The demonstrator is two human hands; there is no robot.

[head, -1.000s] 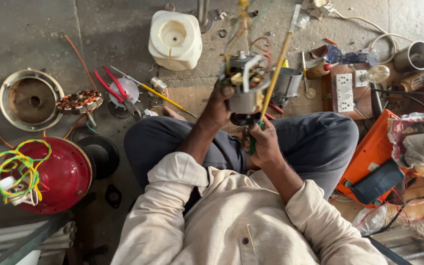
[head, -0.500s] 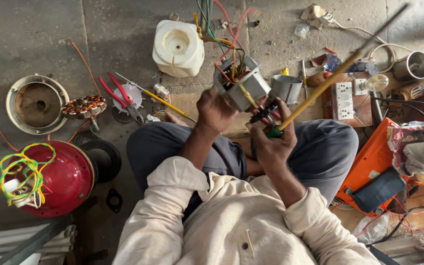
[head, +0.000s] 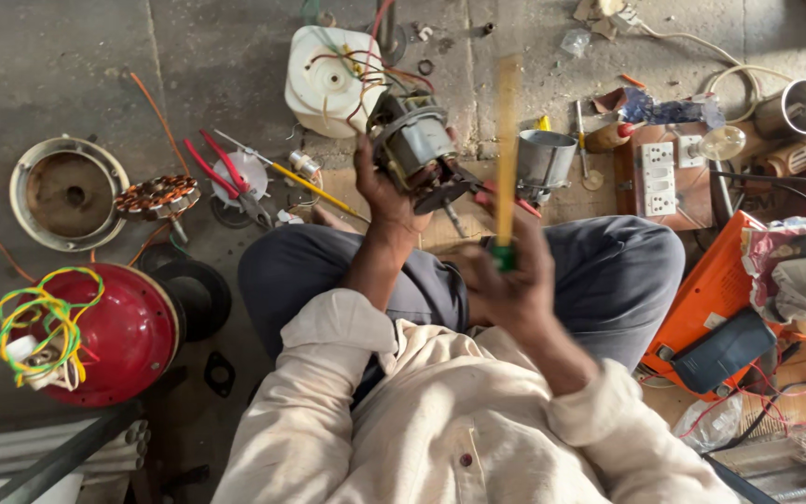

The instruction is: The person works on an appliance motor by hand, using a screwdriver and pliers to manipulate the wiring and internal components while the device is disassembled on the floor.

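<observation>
1. A cream, off-white shirt fills the lower middle of the frame, its cloth creased and loosely folded across the chest.
2. One small dark button sits on the shirt front, near the bottom edge of the frame.
3. Both sleeves are pushed up into thick rolled cuffs, so the forearms are bare down to the left hand (head: 386, 191) and the right hand (head: 515, 275).
4. Grey-blue trousers cover the legs across the middle of the frame, smooth over the knees, with soft folds where the cloth bunches near the lap.
</observation>
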